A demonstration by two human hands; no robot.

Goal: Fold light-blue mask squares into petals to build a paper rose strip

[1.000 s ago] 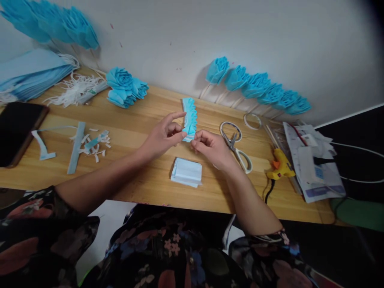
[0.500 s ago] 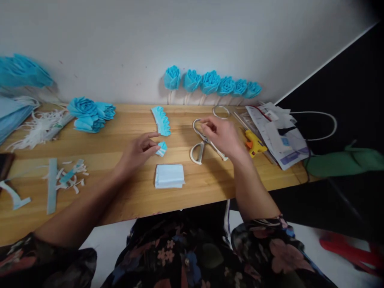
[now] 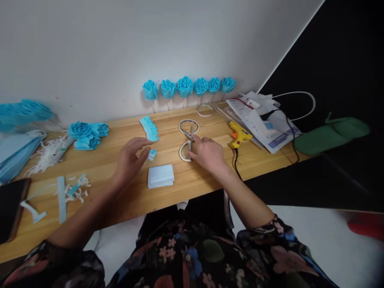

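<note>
My right hand (image 3: 208, 153) grips the scissors (image 3: 188, 127) by the blades near the pivot, with the white loop handles turned away from the fingers. My left hand (image 3: 132, 157) is open, thumb and index finger apart. Its thumb tip is beside a small folded blue piece (image 3: 152, 155) on the table; whether they touch I cannot tell. Just beyond the fingers lies a blue strip with a scalloped edge (image 3: 149, 129). A stack of folded pale blue sheets (image 3: 161, 176) rests nearer to me.
Blue flowers on sticks (image 3: 185, 87) lean along the wall. A yellow glue gun (image 3: 240, 135), papers (image 3: 264, 120) and a green bottle (image 3: 330, 135) are at right. More blue flowers (image 3: 87, 136), white cords (image 3: 51, 154), scraps (image 3: 78, 188) and a phone (image 3: 12, 208) are left.
My right hand has come down onto the scissors' blades from above the handles. My left thumb and index finger have drawn back slightly from the small blue piece. The view has shifted.
</note>
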